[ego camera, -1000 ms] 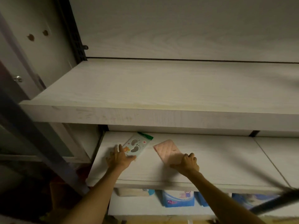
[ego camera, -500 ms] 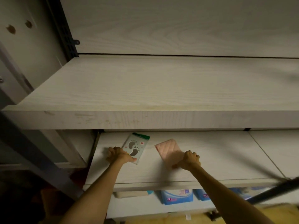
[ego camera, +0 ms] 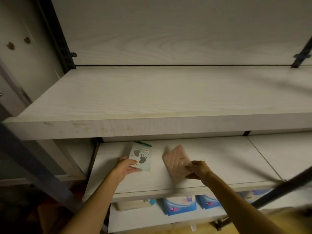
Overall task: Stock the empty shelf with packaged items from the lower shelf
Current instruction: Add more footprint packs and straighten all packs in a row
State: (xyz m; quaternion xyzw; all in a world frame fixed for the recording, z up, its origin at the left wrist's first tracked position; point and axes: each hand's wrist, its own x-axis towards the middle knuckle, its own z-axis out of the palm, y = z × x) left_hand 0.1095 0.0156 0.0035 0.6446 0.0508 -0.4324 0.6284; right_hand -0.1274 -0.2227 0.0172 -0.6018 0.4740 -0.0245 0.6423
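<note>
A wide pale wood upper shelf (ego camera: 160, 98) lies bare in front of me. On the lower shelf (ego camera: 219, 159) my left hand (ego camera: 125, 167) grips the near edge of a white pack with a footprint print and green top (ego camera: 141, 157), tilted up off the board. My right hand (ego camera: 198, 169) pinches the near end of a pink quilted pack (ego camera: 175, 160), also raised at an angle. Both packs are slightly blurred.
Under the lower shelf stand blue and white XL packs (ego camera: 179, 206) and a beige pack (ego camera: 133, 205). A dark slotted upright (ego camera: 59, 36) runs up the left back corner. A dark bar (ego camera: 287, 186) crosses the lower right. A grey frame post (ego camera: 33, 164) slants at the left.
Both hands went from resting on the packs lying flat to gripping them and tipping them up off the lower shelf. The view has moved a little closer.
</note>
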